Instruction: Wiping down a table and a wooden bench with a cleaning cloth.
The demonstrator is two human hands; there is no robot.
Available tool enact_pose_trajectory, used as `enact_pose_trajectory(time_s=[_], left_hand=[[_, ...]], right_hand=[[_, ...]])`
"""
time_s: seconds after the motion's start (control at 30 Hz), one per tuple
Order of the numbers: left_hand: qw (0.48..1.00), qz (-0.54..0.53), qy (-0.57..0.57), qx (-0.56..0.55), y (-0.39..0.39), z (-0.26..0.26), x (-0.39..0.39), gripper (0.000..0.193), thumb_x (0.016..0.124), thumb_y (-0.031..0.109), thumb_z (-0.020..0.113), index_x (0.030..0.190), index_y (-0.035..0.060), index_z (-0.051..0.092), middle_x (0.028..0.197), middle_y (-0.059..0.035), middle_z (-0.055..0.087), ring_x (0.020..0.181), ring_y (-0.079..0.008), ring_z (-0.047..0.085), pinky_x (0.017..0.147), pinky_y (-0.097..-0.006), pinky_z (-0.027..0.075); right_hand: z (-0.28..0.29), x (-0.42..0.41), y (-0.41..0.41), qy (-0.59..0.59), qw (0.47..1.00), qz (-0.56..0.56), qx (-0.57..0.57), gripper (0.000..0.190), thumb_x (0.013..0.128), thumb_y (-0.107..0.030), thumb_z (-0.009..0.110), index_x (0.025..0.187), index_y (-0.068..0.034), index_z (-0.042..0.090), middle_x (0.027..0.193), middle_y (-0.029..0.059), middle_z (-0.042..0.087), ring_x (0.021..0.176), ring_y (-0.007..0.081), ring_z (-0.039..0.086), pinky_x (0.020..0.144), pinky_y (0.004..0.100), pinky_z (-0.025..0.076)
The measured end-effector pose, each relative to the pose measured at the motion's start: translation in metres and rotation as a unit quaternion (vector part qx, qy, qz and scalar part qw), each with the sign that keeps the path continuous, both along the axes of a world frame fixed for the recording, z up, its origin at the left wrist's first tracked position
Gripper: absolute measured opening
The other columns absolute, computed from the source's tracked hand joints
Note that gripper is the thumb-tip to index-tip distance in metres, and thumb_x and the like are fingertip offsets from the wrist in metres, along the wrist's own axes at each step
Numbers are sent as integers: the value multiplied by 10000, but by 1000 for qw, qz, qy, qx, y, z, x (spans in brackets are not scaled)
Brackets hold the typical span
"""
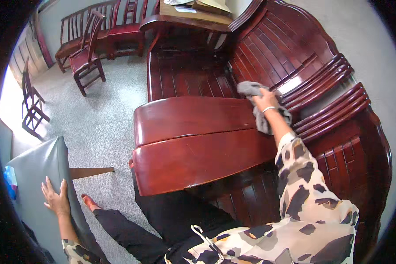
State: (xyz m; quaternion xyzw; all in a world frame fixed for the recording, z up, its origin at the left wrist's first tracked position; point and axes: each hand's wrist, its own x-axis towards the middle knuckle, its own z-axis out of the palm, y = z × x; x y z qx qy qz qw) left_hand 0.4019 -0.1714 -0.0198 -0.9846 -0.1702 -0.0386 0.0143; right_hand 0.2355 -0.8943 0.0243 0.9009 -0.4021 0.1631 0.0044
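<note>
My right hand point(266, 100) grips a crumpled grey cloth point(263, 120) where the broad armrest point(198, 118) of a glossy red-brown wooden bench meets its backrest. Part of the cloth bunches ahead of my fingers, and the rest hangs below my wrist. The armrest has two wide boards with a seam between them. Beyond it lies a slatted seat point(188, 77) with a slatted backrest point(277, 49). Over on the left, my left hand point(56, 199) rests palm down, fingers spread, on a grey padded surface point(36, 168) near its edge.
Dark wooden chairs point(87, 59) and a wooden bench point(69, 41) stand on the speckled floor point(109, 109) at the far left. Another chair point(33, 102) is near the bright opening. A blue item point(10, 181) sits at the padded surface's far edge. Papers point(213, 6) lie on the far armrest.
</note>
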Motion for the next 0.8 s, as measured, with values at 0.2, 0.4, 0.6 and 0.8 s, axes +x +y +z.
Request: enact_pose_trajectory(time_s=[0.2, 0.4, 0.6, 0.8], left_hand=[[1000, -3, -1, 14, -6, 4, -3, 784, 791, 636, 522, 1424, 216, 325, 1502, -108, 235, 1397, -252, 186, 1048, -633, 126], [1000, -14, 3, -1, -2, 1, -5, 780, 793, 643, 515, 1420, 217, 335, 1496, -105, 253, 1388, -246, 215, 1048, -623, 142], [1000, -15, 6, 17, 4, -5, -1, 768, 794, 643, 512, 1417, 227, 343, 1491, -98, 268, 1384, -249, 225, 1039, -624, 164], [1000, -20, -9, 20, 13, -12, 5, 756, 800, 642, 506, 1418, 237, 340, 1492, -89, 268, 1381, -249, 231, 1034, -625, 174]], right_hand=[[11, 38, 184, -151, 941, 304, -15, 447, 694, -339, 683, 1073, -108, 625, 975, 191, 560, 839, 369, 579, 757, 443, 484], [34, 19, 316, -73, 837, 542, 29, 547, 598, -177, 688, 1130, -129, 569, 939, 165, 513, 786, 324, 581, 667, 421, 506], [34, -60, 237, -66, 895, 437, 58, 582, 594, -145, 664, 1166, -133, 563, 937, 163, 525, 750, 343, 591, 623, 423, 517], [26, -143, 62, 68, 998, -14, 4, 519, 722, -234, 557, 1238, -199, 520, 1074, 186, 534, 958, 390, 573, 792, 472, 498]])
